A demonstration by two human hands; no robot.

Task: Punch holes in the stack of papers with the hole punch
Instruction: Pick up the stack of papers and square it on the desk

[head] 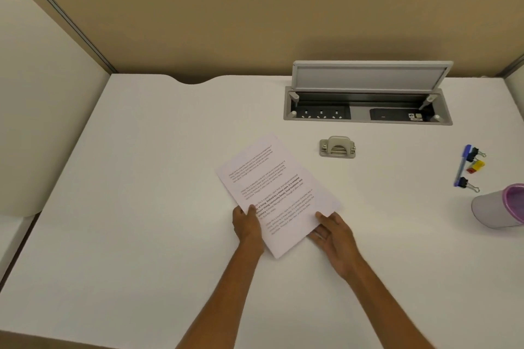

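Observation:
A stack of printed white papers point(272, 184) lies skewed near the middle of the white desk point(141, 207). My left hand point(248, 225) grips its near left edge, thumb on top of the sheets. My right hand point(333, 235) holds the near right corner, thumb on top and fingers underneath. A small grey metal hole punch point(337, 147) stands on the desk beyond the papers, to the right, apart from them and from both hands.
An open cable box with sockets point(365, 110) is set into the desk at the back right, its lid point(371, 75) raised. At the far right lie a blue pen point(462, 164), binder clips point(469, 184) and a toppled purple-rimmed cup point(499, 208). Beige partition walls surround the desk.

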